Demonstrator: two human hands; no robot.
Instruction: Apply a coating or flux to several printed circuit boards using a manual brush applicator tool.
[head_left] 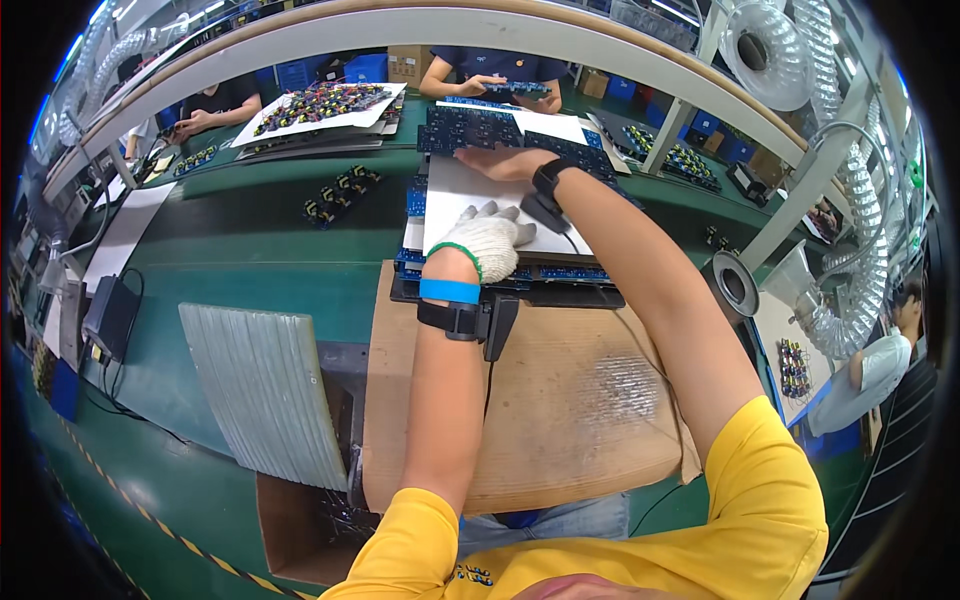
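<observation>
White sheet: the flat white sheet (470, 195) lay on top of a stack of blue circuit-board trays (500, 275) at the far edge of a brown cardboard pad (560, 400), straight ahead of the person.
Left hand: the left hand (487, 240), in a white knit glove with a green cuff, rested palm down on the sheet's near edge, fingers spread and closed on nothing.
Right hand: the right hand (505, 163), bare, lay flat on the sheet's far edge, open, holding nothing.
Doing it well: judged from this, both palms should press evenly so the sheet stays square over the trays (the boards below look easy to shift).
Ribbed panel: a pale grey ribbed panel (265, 385) leaned at the left, beside an open cardboard box (300, 520).
Far packages: a brown carton (408, 63) and blue crates (330, 70) stood behind the bench.
Floor marking: yellow-and-black striped tape (150, 515) ran along the lower left.
Labels: too small to tell.
</observation>
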